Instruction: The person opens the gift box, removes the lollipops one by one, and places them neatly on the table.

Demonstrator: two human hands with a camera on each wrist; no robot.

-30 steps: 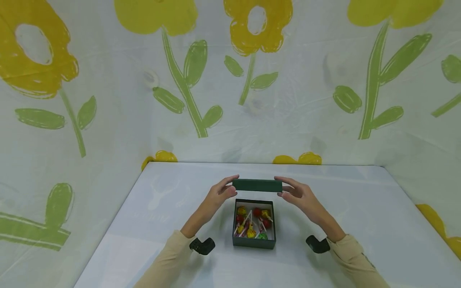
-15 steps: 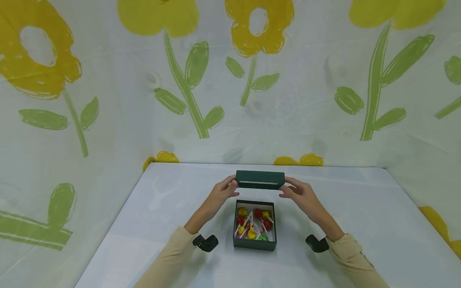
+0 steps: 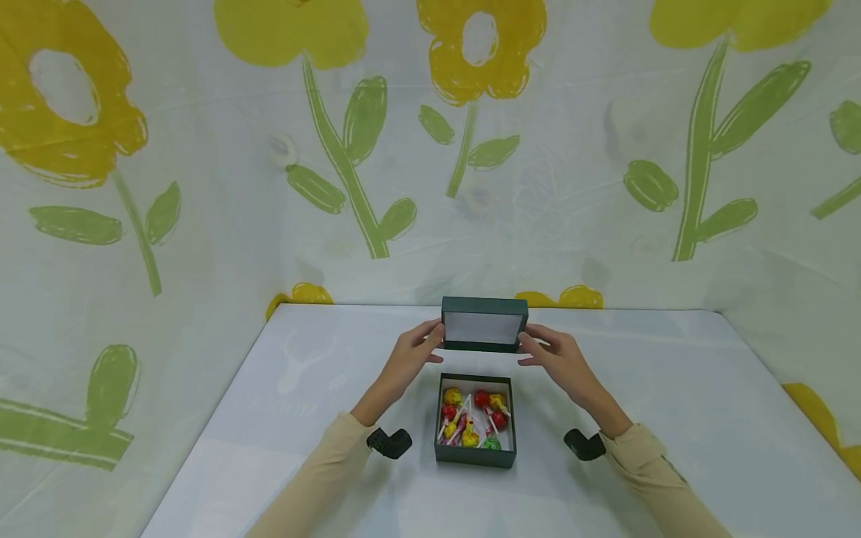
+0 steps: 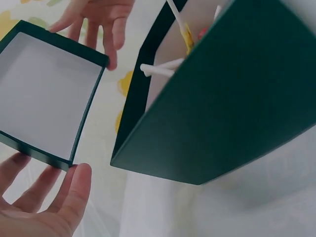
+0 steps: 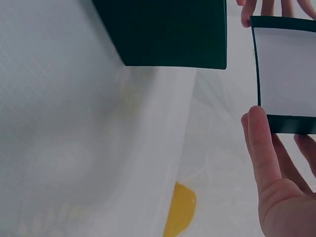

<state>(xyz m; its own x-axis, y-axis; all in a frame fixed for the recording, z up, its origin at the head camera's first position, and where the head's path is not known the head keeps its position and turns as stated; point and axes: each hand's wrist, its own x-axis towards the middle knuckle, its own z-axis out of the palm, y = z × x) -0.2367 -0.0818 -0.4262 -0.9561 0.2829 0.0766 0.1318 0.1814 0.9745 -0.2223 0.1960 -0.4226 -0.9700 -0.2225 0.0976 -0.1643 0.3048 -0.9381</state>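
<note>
A dark green box lid [image 3: 484,304] is held up behind an open dark green box [image 3: 474,454], its pale inside facing me. My left hand [image 3: 408,359] grips the lid's left side, and my right hand [image 3: 554,362] grips the right side. Thumbs lie along the front edge in the wrist views, with fingers against the outer walls. Several lollipops [image 3: 470,436] in red, yellow and green wrappers lie inside the box. In the left wrist view, white lollipop sticks [image 4: 160,69] show over the box wall.
The box stands on a white table [image 3: 269,463]. Behind it hangs a pale curtain [image 3: 551,224] printed with yellow flowers and green leaves. A black wrist camera [image 3: 390,443] sits on the left wrist, another black camera [image 3: 584,444] on the right.
The lid has tipped up and back, so its pale inside has come into view; before, only its green side showed. Both hands turned with it. The box and lollipops stayed put.
</note>
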